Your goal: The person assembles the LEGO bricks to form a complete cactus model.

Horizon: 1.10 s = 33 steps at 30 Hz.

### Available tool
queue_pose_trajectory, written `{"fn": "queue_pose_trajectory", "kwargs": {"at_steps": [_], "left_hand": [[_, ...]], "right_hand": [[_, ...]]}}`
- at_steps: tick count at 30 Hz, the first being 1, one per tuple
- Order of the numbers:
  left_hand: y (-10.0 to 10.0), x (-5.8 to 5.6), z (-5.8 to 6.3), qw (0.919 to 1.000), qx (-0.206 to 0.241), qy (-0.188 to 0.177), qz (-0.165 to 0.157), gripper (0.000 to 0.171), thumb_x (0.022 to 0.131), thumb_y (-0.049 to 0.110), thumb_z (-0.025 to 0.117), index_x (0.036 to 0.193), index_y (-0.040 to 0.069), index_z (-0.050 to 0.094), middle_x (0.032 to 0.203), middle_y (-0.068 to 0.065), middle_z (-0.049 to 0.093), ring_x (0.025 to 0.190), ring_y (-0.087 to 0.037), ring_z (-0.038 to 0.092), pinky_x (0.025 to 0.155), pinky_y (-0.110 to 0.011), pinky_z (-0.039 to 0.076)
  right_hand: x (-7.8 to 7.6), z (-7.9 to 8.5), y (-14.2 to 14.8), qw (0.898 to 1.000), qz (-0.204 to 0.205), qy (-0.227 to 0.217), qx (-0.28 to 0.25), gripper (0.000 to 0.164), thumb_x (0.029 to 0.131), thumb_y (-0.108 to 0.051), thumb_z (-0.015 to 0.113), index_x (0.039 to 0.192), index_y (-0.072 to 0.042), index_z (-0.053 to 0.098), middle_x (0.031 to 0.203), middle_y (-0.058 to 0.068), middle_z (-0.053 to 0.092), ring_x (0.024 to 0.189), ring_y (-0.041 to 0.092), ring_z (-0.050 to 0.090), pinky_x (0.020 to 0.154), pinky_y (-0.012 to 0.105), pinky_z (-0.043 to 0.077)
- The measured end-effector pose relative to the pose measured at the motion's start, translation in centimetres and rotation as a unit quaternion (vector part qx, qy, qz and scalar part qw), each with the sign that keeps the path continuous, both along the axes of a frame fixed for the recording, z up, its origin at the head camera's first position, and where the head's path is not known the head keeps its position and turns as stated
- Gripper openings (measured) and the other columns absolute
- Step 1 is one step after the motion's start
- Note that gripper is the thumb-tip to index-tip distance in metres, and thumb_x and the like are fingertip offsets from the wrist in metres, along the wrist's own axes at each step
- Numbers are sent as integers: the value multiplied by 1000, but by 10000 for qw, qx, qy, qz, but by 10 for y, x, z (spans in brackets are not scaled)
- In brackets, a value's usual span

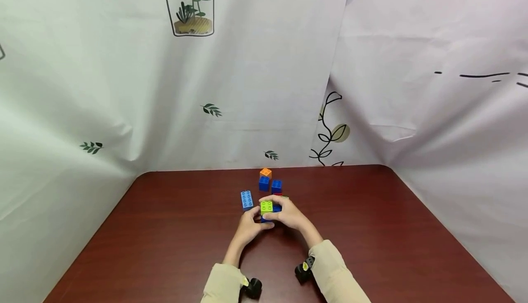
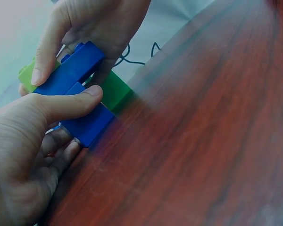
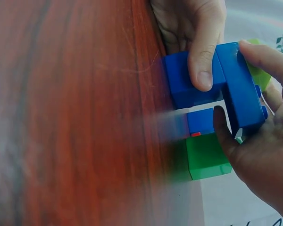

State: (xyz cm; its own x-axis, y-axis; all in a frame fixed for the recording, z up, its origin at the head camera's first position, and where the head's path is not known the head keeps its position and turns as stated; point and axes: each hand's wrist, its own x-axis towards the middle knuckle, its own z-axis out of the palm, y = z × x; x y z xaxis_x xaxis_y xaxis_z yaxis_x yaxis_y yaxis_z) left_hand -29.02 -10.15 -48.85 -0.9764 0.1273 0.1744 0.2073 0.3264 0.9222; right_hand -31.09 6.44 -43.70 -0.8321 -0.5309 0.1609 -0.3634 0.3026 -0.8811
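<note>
While left grip pinches the lower blue brick at the tabletop and right grip clasps the overhanging blue brick under the lime brick, off-centre pressure could pop them apart.

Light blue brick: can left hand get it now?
Likely yes: the light blue brick lies just beyond the left hand with nothing visible between, though that hand grips a dark blue brick.

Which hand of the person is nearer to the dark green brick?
The right hand. In the head view, it is directly in front of the dark green brick, partly hiding it. The left hand is farther left, gripping the lower blue brick.
</note>
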Motion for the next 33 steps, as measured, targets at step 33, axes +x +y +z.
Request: {"fn": "queue_pose_trajectory", "kwargs": {"at_steps": [33], "left_hand": [[-1,2,-2,9999,-111,-48,-20,43,78,20,82,113,2,65,108,-14,68,106,-30,62,96,-49,51]], "right_hand": [[-18,12,21,9945,-992,163,-297,35,94,-21,64,121,1,65,116,19,69,100,23,66,90,38,55]]}}
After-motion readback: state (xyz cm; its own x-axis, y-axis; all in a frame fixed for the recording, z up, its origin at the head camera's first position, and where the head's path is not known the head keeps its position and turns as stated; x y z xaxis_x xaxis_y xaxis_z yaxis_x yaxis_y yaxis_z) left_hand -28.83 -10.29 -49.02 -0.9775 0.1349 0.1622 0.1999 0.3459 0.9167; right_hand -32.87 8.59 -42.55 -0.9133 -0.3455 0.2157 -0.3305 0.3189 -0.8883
